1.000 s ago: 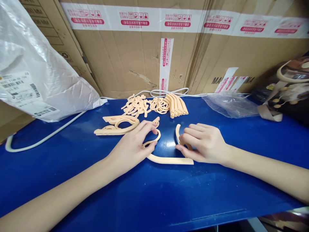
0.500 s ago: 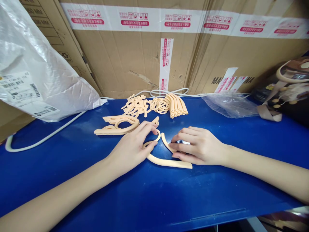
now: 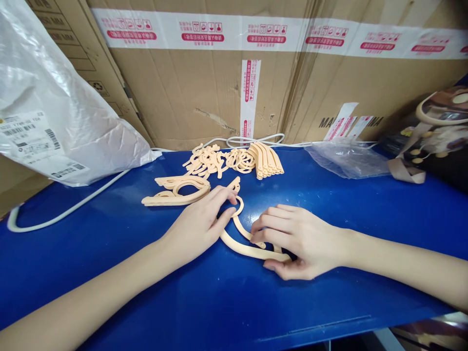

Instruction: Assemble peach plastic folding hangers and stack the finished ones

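Observation:
A partly assembled beige plastic folding hanger [image 3: 241, 247] lies on the blue table in front of me. My left hand [image 3: 203, 217] holds its upper left part, thumb and index finger curled by the ring-shaped hook [image 3: 240, 206]. Much of that part is hidden under the palm. My right hand [image 3: 296, 241] grips the right end of the long curved arm, thumb on the near side, fingers over the far side. A thinner curved strip [image 3: 242, 229] runs from the ring toward the right fingertips. Just beyond my left hand lie stacked folded hangers [image 3: 179, 199].
Loose hooks and small parts [image 3: 206, 160], rings [image 3: 241, 160] and a row of curved arms [image 3: 268, 161] lie at the back. Cardboard boxes [image 3: 190, 87] stand behind. A white plastic bag [image 3: 73, 107] leans at left, a clear bag [image 3: 347, 158] lies right, and a white cable [image 3: 69, 209] crosses the table.
My right hand has moved nearer to me and closed on the end of the long arm. The thinner strip now reaches the ring and lies along the arm. My left hand has barely moved.

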The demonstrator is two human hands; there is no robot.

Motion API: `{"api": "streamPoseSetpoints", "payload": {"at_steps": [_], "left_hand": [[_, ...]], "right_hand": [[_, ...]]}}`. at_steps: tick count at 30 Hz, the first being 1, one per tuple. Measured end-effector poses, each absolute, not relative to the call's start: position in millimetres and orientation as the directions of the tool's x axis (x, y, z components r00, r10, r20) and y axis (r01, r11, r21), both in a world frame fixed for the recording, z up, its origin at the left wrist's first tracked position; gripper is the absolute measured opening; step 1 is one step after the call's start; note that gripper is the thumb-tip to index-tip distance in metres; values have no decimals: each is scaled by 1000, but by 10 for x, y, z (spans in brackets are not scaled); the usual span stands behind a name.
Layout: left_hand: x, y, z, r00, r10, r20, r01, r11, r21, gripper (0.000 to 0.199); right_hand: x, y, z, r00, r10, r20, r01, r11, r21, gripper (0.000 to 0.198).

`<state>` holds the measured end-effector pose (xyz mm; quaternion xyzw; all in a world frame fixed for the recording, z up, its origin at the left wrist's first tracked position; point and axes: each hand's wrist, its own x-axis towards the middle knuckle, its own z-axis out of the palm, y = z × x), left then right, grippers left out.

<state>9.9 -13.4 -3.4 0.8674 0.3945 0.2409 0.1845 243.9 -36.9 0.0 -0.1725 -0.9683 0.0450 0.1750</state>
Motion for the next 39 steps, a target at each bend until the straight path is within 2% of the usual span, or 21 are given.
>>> {"api": "streamPoseSetpoints", "payload": {"at_steps": [2,5,14,22,28,34,39], "left_hand": [[99,-127,-46,572,774,270,591,-618,519,14],[92,-124,-51,580,770,265,585,-620,522,17],[78,-147,-27,605,752,262,573,-639,513,23],[90,-131,-34,586,739,332,516,-656,550,23],[67,-125,-56,620,722,307,553,-680,481,42],[77,-110,-83,624,713,320,568,-695,441,28],[87,-118,-64,620,715,323,568,-693,444,26]], "right_hand": [[2440,-364,1,-889,334,314,303,942,-145,19],[2441,-361,-1,-888,338,311,303,940,-156,25],[2466,-318,-29,-838,466,284,417,883,-217,29],[2475,-288,-8,-816,497,296,461,868,-186,32],[2495,-262,-35,-766,550,334,526,834,-167,33],[2499,-229,-71,-687,620,379,624,771,-131,23],[2492,-229,-76,-616,667,420,683,717,-136,16]]}}
